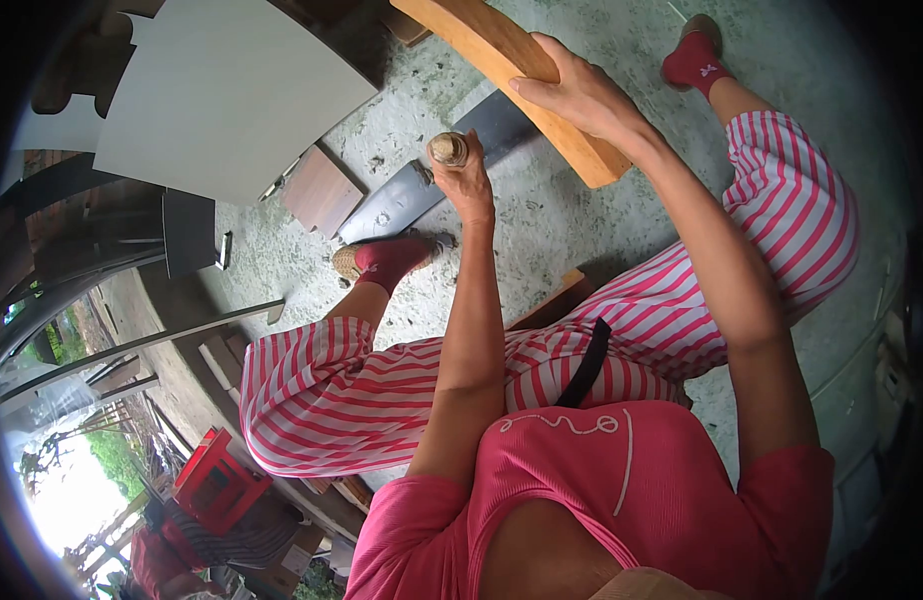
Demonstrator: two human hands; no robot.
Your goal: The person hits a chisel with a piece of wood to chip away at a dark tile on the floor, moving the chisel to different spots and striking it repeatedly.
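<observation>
Over the floor, my left hand (465, 180) is closed around a round wooden handle (449, 149), whose end points up at the camera. Whatever is attached below the handle is hidden by the hand. My right hand (590, 95) grips a long, thick, slightly curved wooden piece (512, 75), thumb on its upper face and fingers over the far edge. The piece runs from the top edge down to the right. Beneath both hands a dark grey board (407, 200) lies on the floor.
A large pale panel (232, 100) stands at the upper left, near a small wood-grain board (322, 190). A metal bar (142, 347) crosses the left side. A red plastic stool (217, 480) is at the lower left. My feet rest on the mottled floor (562, 220).
</observation>
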